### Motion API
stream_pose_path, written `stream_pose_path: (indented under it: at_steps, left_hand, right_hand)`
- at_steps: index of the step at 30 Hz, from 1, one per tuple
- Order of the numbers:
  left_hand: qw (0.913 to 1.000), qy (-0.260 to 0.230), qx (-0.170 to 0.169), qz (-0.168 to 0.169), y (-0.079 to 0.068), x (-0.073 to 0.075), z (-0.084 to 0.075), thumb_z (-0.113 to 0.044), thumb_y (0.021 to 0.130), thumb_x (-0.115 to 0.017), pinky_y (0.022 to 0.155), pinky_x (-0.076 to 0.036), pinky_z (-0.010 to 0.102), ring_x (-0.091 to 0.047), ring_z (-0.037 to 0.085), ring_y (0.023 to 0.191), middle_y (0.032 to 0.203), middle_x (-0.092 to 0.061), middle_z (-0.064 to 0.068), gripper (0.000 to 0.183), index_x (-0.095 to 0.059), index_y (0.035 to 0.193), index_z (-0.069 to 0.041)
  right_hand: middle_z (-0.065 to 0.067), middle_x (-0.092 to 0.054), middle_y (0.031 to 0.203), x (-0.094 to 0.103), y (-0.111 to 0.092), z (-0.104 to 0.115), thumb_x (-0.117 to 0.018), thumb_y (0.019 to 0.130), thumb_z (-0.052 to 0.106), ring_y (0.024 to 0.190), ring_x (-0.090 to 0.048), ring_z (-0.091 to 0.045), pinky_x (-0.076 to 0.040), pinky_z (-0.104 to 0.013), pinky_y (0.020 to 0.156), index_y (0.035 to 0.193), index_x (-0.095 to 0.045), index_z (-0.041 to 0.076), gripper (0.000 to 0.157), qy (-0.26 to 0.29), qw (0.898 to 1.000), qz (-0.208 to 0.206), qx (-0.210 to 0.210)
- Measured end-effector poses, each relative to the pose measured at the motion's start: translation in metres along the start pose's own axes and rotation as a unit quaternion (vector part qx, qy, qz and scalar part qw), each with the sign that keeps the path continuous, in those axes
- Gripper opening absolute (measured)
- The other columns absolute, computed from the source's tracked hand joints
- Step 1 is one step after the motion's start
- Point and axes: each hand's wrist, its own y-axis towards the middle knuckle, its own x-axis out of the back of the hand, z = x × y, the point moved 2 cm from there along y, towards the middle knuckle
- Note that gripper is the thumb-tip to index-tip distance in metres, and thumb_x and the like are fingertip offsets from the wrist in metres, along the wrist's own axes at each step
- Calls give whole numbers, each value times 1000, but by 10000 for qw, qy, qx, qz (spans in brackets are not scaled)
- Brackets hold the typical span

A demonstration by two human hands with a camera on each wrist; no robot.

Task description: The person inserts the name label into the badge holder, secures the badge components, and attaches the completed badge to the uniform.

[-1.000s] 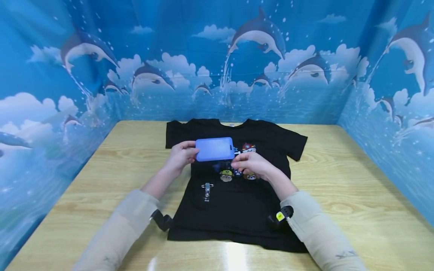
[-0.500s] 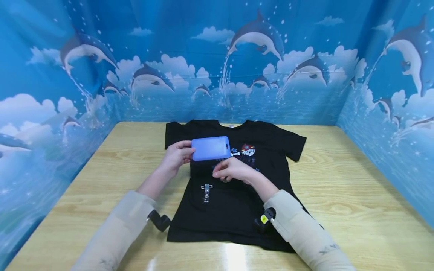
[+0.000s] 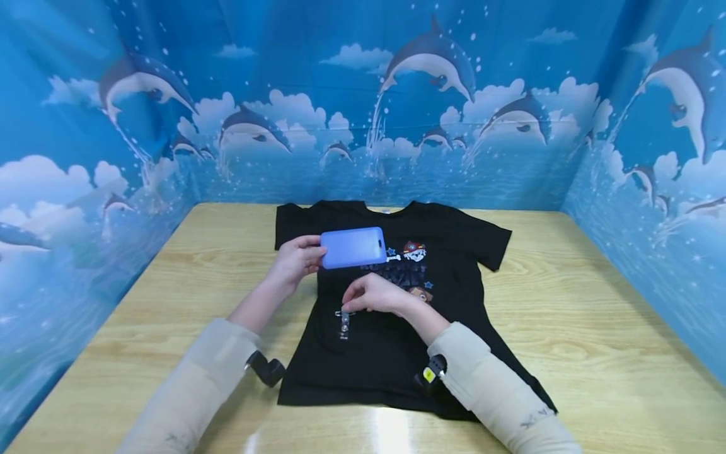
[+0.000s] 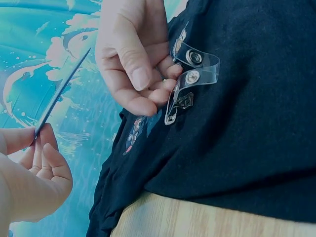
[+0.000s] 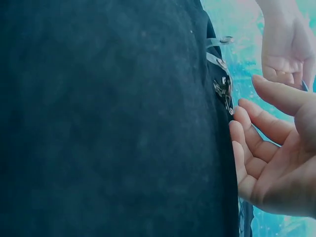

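Note:
My left hand [image 3: 297,260] pinches the left end of a blue card holder [image 3: 353,248], a flat rectangle with a slot near its right end. In the left wrist view, the card holder [image 4: 61,94] shows edge-on. A badge clip [image 4: 192,77], made of a clear looped strap with metal snaps and a safety pin, lies on a black T-shirt [image 3: 391,366]. My right hand [image 3: 374,294] has its fingertips right at the pin end of this clip. In the right wrist view, the thumb [image 5: 281,96] stands apart from the loosely bent fingers, beside the clip [image 5: 224,86].
The T-shirt lies spread on a wooden table [image 3: 567,302], its printed cartoon dogs [image 3: 415,251] partly behind my right hand. A blue dolphin-print curtain [image 3: 317,157] borders the table at the back and both sides.
My right hand has moved left and nearer to me, from beside the card holder to the badge clip. The left hand and card holder have shifted slightly left.

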Motion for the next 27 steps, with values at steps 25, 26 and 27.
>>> stream_pose_path:
  at_steps: [25, 26, 27]
  left_hand:
    - [9999, 11, 49, 88, 0, -3, -1, -9, 91, -57, 72, -43, 28, -54, 14, 72, 89, -58, 6, 37, -51, 127, -2]
    - [9999, 8, 57, 85, 0, -3, 0, -9, 91, -57, 72, -43, 29, -54, 15, 73, 89, -58, 6, 37, -51, 127, -2]
    - [9999, 3, 65, 82, 0, -3, 0, -10, 91, -57, 74, -43, 30, -54, 15, 73, 89, -58, 7, 37, -51, 127, -2]
  right_hand:
    - [4, -54, 69, -11, 1, 13, -81, 69, 12, 64, -48, -9, -39, -21, 58, 83, -64, 7, 23, -1627, 9861, 210, 248]
    - [4, -54, 68, -12, 0, 13, -81, 69, 13, 63, -48, -9, -39, -21, 58, 82, -64, 8, 22, -1649, 9859, 195, 216]
    - [4, -55, 68, -11, 0, 12, -81, 69, 13, 63, -48, -9, -39, -21, 57, 80, -64, 9, 21, -1666, 9857, 178, 167]
